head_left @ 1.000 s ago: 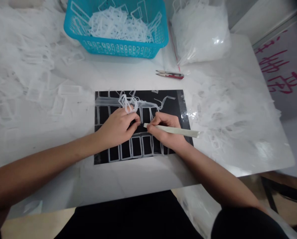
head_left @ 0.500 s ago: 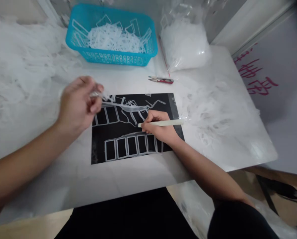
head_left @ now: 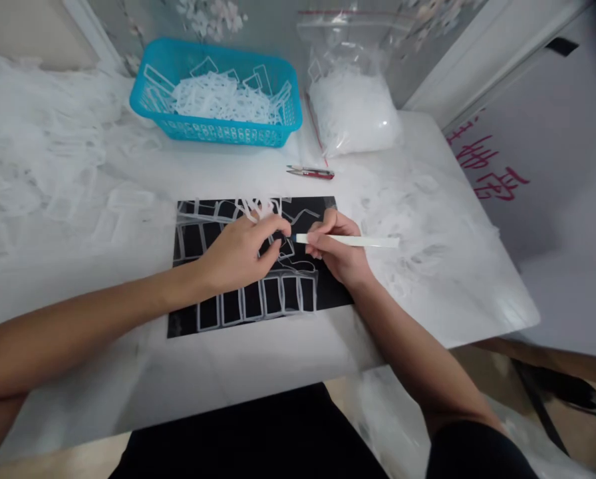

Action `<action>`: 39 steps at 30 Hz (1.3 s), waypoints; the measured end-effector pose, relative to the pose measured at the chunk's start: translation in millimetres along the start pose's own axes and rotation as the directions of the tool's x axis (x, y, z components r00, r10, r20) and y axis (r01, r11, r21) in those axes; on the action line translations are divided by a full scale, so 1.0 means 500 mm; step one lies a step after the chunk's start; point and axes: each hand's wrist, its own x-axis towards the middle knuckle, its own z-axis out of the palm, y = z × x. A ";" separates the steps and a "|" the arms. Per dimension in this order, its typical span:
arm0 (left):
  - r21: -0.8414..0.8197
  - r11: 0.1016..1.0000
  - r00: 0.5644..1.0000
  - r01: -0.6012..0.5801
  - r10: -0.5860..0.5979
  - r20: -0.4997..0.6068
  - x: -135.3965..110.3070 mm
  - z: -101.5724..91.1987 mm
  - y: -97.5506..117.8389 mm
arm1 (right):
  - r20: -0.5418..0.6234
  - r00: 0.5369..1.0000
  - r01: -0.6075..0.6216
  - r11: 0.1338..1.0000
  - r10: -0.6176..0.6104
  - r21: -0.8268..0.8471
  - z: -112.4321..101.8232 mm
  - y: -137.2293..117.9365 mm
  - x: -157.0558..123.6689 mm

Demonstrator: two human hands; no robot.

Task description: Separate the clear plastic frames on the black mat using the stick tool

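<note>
Black mat (head_left: 184, 323), left hand (head_left: 238, 254) back down pinching white strips (head_left: 258, 207), right hand (head_left: 338, 258) gripping cream stick (head_left: 358, 241)

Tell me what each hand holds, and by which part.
Right hand grips the pale stick near its left tip, pen-style. Left hand presses on the white strips; a grip cannot be told.

At the far edge of the white table (head_left: 258, 359) stood a turquoise basket (head_left: 218, 130) heaped with white plastic frames (head_left: 218, 96), a clear bag (head_left: 350, 110) of white pieces just beside it. In front of the bag lay red-handled snips (head_left: 312, 172), and loose white scraps (head_left: 38, 153) covered the left side.
</note>
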 end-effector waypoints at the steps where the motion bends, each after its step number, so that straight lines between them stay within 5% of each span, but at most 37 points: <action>1: 0.015 1.000 1.000 0.017 -0.017 -0.011 -0.004 0.004 -0.001 | 0.001 1.000 0.023 0.999 -0.023 -0.047 -0.006 0.000 -0.001; 5: 0.079 0.994 0.994 0.071 -0.076 0.072 -0.020 0.006 -0.022 | 0.023 1.000 0.016 0.975 -0.011 -0.220 -0.015 0.003 -0.001; 13: 0.223 0.971 0.973 -0.090 0.038 0.228 -0.020 0.018 -0.043 | 0.159 0.986 0.048 0.854 0.041 -0.518 0.007 0.005 -0.019; 28: 0.122 0.991 0.936 0.062 -0.100 0.337 -0.002 -0.002 -0.052 | 0.172 0.985 0.081 0.812 0.024 -0.578 0.009 0.003 -0.016; 39: 0.151 0.988 0.941 0.020 -0.070 0.332 -0.002 0.000 -0.049 | 0.179 0.983 0.065 0.814 0.048 -0.577 0.011 0.003 -0.016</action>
